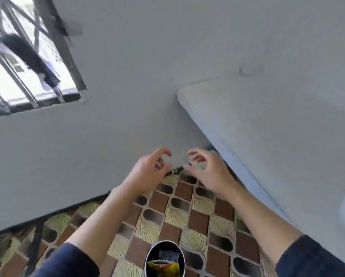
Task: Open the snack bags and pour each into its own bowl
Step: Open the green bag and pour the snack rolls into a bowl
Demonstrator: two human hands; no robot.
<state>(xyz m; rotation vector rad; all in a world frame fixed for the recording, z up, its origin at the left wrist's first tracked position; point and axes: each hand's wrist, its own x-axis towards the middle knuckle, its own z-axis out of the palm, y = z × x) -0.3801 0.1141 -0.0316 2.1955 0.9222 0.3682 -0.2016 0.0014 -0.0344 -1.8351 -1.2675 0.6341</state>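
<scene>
Both my hands are raised in front of me over the patterned floor, close to the wall. My left hand (150, 166) has loosely curled fingers and holds nothing. My right hand (204, 168) faces it, a short gap apart, with its fingers also loosely curved and empty. At the bottom edge stands a dark round container (182, 256). Inside it lie a yellow snack bag (164, 267) and a grey-blue snack bag (168, 254). No bowl is in view.
A grey wall (127, 96) fills most of the view, with a barred window (23, 62) at upper left. A pale ledge or slab (267, 126) juts out on the right. The floor (167, 216) has brown and cream patterned tiles.
</scene>
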